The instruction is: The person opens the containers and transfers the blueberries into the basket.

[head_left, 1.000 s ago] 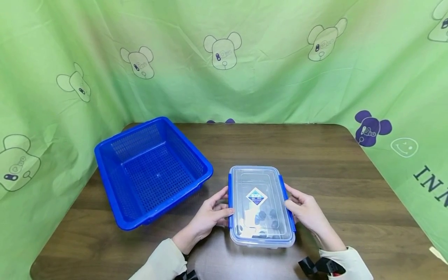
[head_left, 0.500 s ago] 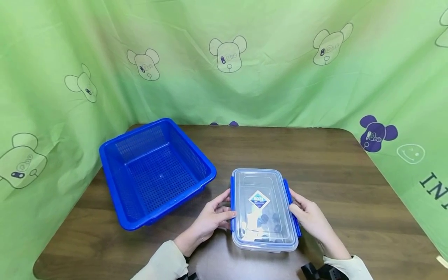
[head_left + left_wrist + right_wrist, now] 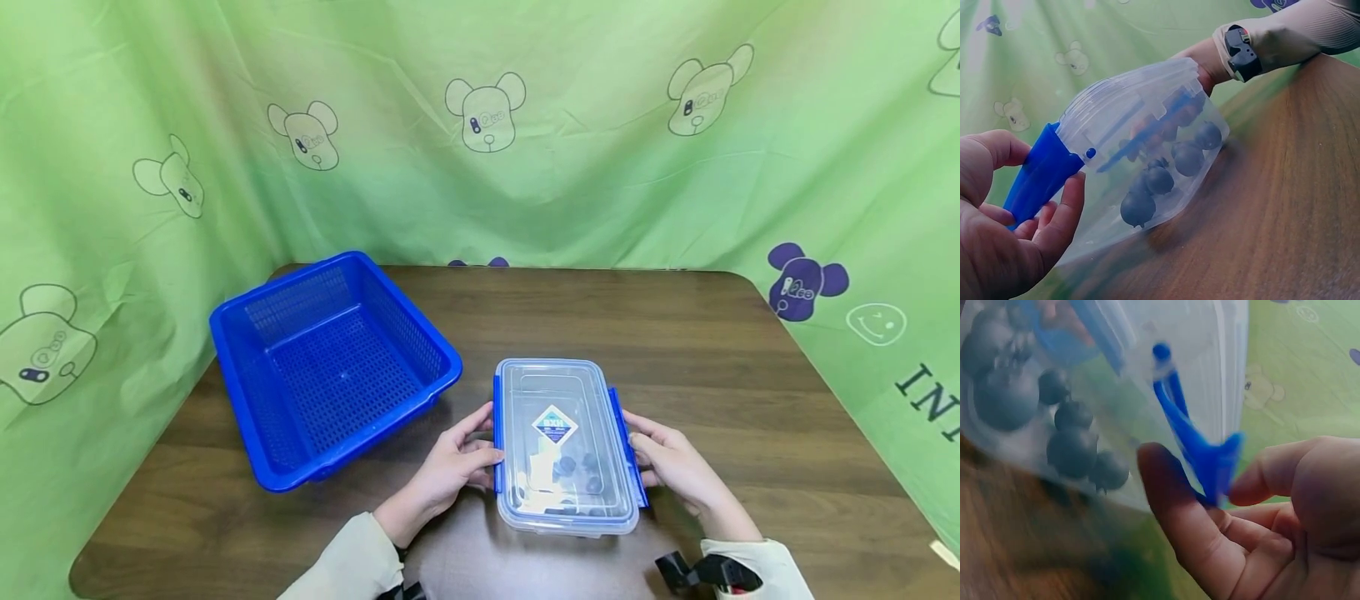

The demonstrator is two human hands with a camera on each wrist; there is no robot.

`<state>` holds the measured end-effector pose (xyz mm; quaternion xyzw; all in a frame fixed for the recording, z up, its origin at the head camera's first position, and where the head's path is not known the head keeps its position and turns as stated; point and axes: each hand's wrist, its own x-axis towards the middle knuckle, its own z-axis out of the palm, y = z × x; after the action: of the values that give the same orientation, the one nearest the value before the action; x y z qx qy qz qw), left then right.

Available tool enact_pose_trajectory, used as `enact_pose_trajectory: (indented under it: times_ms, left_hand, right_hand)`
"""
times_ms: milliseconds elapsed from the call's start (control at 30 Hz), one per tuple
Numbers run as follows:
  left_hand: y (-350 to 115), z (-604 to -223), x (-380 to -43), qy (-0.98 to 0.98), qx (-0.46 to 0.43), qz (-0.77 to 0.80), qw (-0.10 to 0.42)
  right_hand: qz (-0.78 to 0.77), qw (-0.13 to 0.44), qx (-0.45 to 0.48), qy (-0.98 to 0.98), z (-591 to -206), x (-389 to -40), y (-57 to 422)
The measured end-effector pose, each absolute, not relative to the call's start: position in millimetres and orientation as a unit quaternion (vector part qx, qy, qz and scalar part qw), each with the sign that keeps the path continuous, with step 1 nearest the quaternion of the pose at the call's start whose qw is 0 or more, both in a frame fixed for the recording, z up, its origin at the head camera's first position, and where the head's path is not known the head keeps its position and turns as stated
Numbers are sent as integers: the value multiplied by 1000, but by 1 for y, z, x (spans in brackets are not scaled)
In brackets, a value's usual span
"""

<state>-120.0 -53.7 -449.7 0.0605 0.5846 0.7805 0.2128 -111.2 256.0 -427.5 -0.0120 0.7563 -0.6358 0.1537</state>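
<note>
On the table stands a clear lidded food container (image 3: 566, 387) with a diamond-shaped label and several dark round fruits (image 3: 1138, 206), like blueberries, inside. My left hand (image 3: 453, 462) is at its left side, pinching the blue left latch (image 3: 1044, 172) between thumb and fingers. In the left wrist view that latch slants away from the container wall. The blue right latch (image 3: 628, 450) stands out from the side. My right hand (image 3: 682, 471) holds it, with thumb and curled fingers around the latch's free edge in the right wrist view, which is blurred.
A blue perforated basket (image 3: 341, 433) stands at the left of the wooden table (image 3: 600, 312); nothing shows inside it. A green printed curtain (image 3: 570, 183) surrounds the table on the back and sides. Each wrist carries a black camera mount (image 3: 705, 571).
The right latch has swung outward from the container's side, and my right hand has shifted right with it. My left hand keeps its place. The head view has shifted slightly.
</note>
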Motion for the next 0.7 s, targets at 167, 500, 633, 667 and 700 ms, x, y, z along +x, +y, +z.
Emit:
enact_pose_trajectory:
  times_ms: [167,500,633,667,700]
  left_hand:
    - [-53,-450,-119,593,57,776,207]
    - [-49,-447,-119,613,39,764,195]
    - [-48,-446,-120,620,35,761,190]
    - [-47,-446,-121,622,34,759,189]
    - [-47,-446,-121,625,34,757,189]
  right_hand:
    - [-628,167,-51,758,-436,-113,260]
    - [-655,119,-76,742,-439,-112,262]
    - [-692,132,-72,706,-435,-111,261]
    - [-692,136,-79,704,-434,-111,261]
    - [-690,139,-86,706,-434,-111,261]
